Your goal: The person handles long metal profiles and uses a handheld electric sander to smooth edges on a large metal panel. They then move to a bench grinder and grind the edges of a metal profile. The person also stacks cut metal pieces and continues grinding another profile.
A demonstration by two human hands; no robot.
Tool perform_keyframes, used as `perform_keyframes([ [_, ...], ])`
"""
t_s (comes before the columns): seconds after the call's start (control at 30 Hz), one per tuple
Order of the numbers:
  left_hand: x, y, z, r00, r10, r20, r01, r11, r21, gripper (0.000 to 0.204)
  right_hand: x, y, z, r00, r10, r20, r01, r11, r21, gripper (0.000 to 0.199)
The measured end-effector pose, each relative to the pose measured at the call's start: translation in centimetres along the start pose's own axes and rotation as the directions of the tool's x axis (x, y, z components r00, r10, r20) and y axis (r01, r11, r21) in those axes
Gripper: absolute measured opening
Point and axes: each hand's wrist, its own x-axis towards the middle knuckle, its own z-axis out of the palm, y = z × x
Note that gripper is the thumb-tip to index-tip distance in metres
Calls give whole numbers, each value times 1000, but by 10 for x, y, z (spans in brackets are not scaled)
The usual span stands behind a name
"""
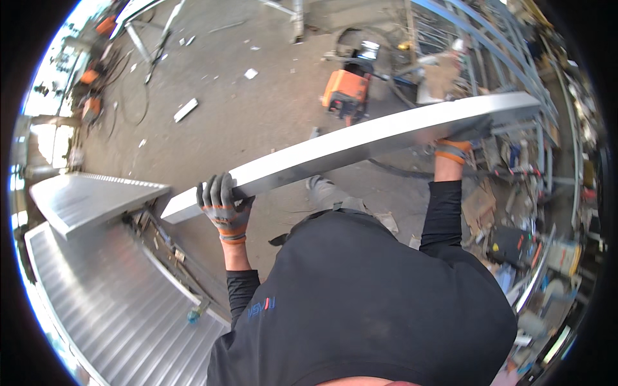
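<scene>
A long pale metal panel (347, 145) with a folded edge spans the view in front of my body, its right end farther from me than its left. My left hand (223, 204), in a grey glove with an orange-striped cuff, grips it near the left end, fingers curled over the top edge. Near the other end, my right hand (454, 149) in a matching glove holds the panel from its near side; shadow and the panel obscure most of those fingers. The panel is raised off the floor.
At the left lies a ribbed metal sheet (109, 309), with another metal panel (96, 196) over its far end. An orange machine (346, 90) stands on the floor ahead. Blue-grey metal racks (508, 45) and clutter line the right side. Scraps and cables litter the floor.
</scene>
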Motion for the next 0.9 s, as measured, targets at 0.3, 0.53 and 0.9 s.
perform_keyframes([
  [0.3,129,-228,-27,985,-149,83,101,901,421,109,129,166,148,817,149,557,-556,462,691,53],
  [0.53,182,-366,81,954,-265,140,214,930,299,75,181,253,323,842,199,502,-473,721,506,59],
  [0.9,434,-614,272,950,-83,-301,188,921,341,46,262,366,442,949,75,306,-197,899,391,85],
])
